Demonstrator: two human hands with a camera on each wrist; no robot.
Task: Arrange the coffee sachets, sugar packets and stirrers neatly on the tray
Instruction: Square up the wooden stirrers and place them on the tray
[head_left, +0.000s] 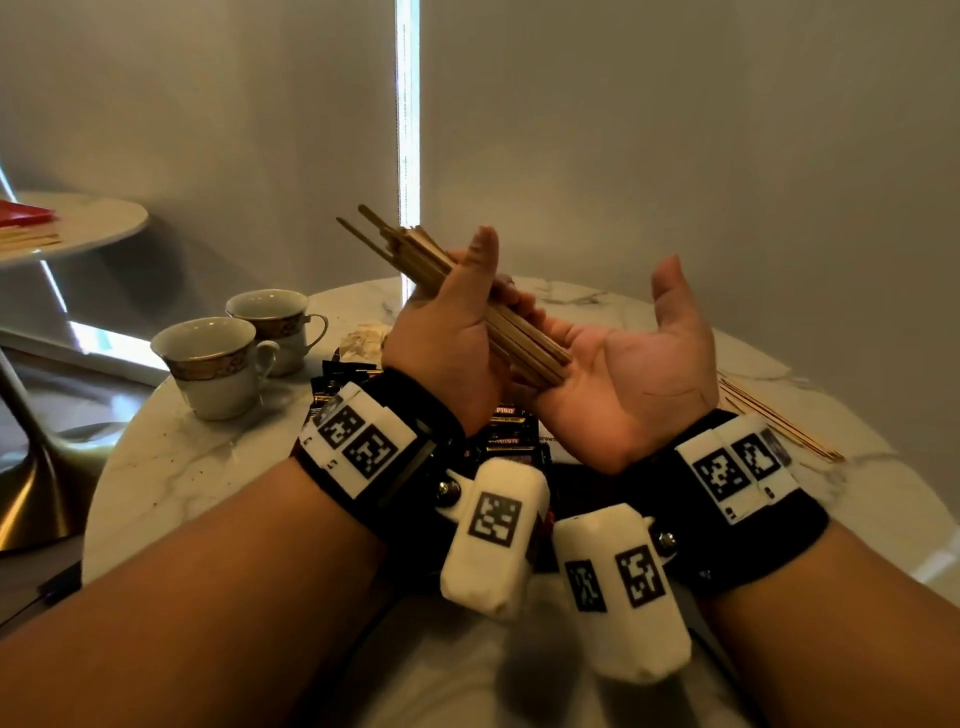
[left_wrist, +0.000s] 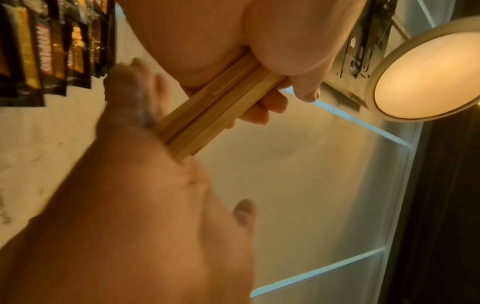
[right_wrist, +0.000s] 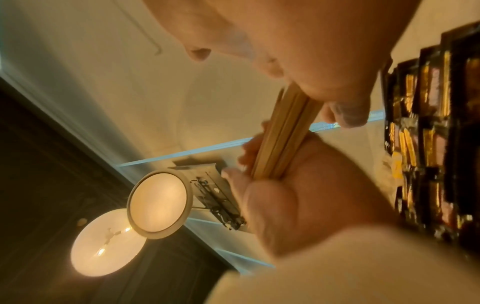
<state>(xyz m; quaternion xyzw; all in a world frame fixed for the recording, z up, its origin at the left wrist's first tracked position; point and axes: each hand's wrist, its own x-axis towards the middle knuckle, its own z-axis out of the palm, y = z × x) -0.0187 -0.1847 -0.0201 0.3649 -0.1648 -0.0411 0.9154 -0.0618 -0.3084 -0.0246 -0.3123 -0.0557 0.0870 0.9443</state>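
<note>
- Head view: nearest are the two forearms with black wrist straps (head_left: 395, 447) carrying white blocks printed with square black-and-white codes.
- Just past them the left hand (head_left: 447, 338) has its fingers curled round a bundle of wooden stirrers (head_left: 415, 249), thumb pointing up; the sticks slant up and to the left, their top ends uneven.
- The right hand (head_left: 639, 374) lies palm up with fingers spread and relaxed, and the low ends of the bundle rest against its palm.
- Both hands hang above a round marble bench (head_left: 171, 467). Under the wrists lie dark coffee sachets (head_left: 506, 431); a pale crumpled packet (head_left: 369, 335) sits behind them, too blurred to read.
- Two gold-banded cups (head_left: 218, 364) stand side by side on the left of the bench.
- More loose stirrers (head_left: 779, 421) lie flat near the right edge.
- A second small table (head_left: 88, 223) at far left carries something red and a few sticks.
- Left wrist view: the bundle runs between the two hands, gripped by the left hand's fingers (left_wrist: 262, 109). Sachets in black and gold fill the upper left corner, and a round lamp (left_wrist: 426, 76) glows at right.
- Right wrist view: the same sticks cross the middle of the picture, one end against the right palm. The sachets run down the right side, and the lamp shows lower left.
- No view lets me make out a tray.
</note>
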